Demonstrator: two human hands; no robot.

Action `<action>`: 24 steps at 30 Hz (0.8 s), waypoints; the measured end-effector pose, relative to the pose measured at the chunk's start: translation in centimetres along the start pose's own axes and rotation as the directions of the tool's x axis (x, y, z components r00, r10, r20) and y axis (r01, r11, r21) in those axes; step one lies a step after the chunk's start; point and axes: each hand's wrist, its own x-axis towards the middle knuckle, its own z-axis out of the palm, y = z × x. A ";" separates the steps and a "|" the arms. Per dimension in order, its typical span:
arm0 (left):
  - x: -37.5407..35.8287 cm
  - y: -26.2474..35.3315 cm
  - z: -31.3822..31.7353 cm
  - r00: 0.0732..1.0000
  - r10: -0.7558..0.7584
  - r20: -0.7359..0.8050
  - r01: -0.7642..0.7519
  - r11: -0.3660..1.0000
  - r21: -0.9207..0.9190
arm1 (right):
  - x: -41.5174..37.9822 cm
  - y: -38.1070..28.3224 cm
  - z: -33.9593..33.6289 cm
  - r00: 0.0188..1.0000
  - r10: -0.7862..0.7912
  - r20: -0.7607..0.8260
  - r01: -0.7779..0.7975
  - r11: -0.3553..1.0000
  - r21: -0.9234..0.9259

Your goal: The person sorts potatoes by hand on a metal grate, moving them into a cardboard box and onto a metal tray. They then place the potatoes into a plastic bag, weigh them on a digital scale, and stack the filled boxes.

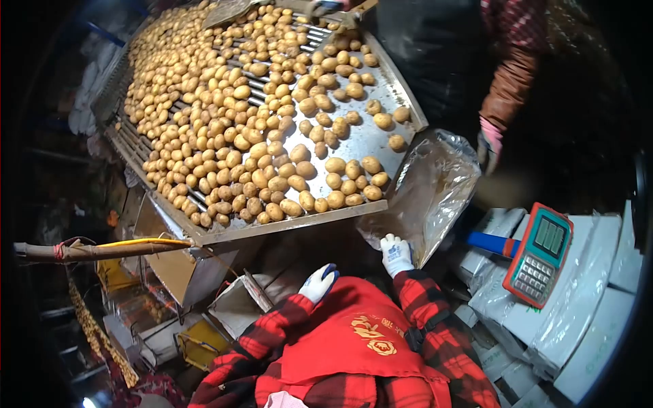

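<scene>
Potatoes (224,143) cover a large metal sorting table with rollers and a smooth outlet plate (350,143). At the outlet's right corner hangs a clear plastic bag (442,177). My right hand (396,254), in a white glove, is at the bag's near edge with fingers closed on the plastic; its fingertips are partly hidden. Below the table's front rim, my left hand (318,284) wears a white glove with blue on the fingers. It hovers in front of my red apron (354,340), fingers extended, with nothing visible in it.
A co-worker's gloved hand (490,144) hangs beside the bag; another hand (326,7) is at the table's far edge. A digital scale display (541,255) stands by white boxes (592,285) at right. A bamboo pole (102,251) juts in from the left.
</scene>
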 end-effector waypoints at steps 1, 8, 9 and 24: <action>-1.2 -0.2 -0.3 1.000 -0.020 -0.008 0.021 0.999 0.037 | 0.6 0.3 0.2 1.000 -0.004 -0.011 0.004 1.000 -0.006; -5.4 5.5 -3.2 0.985 0.073 -0.156 -0.058 0.993 0.104 | 1.0 1.4 2.5 0.993 0.109 0.035 -0.114 0.976 0.188; -5.2 6.8 -3.7 0.960 0.178 -0.217 -0.152 0.980 0.131 | -0.2 1.6 0.2 0.992 0.123 -0.014 -0.116 0.960 0.256; 9.0 13.1 -14.7 0.854 0.371 -0.364 0.106 0.560 0.822 | 14.6 -14.2 -16.6 0.963 -0.230 -0.141 0.249 0.958 0.141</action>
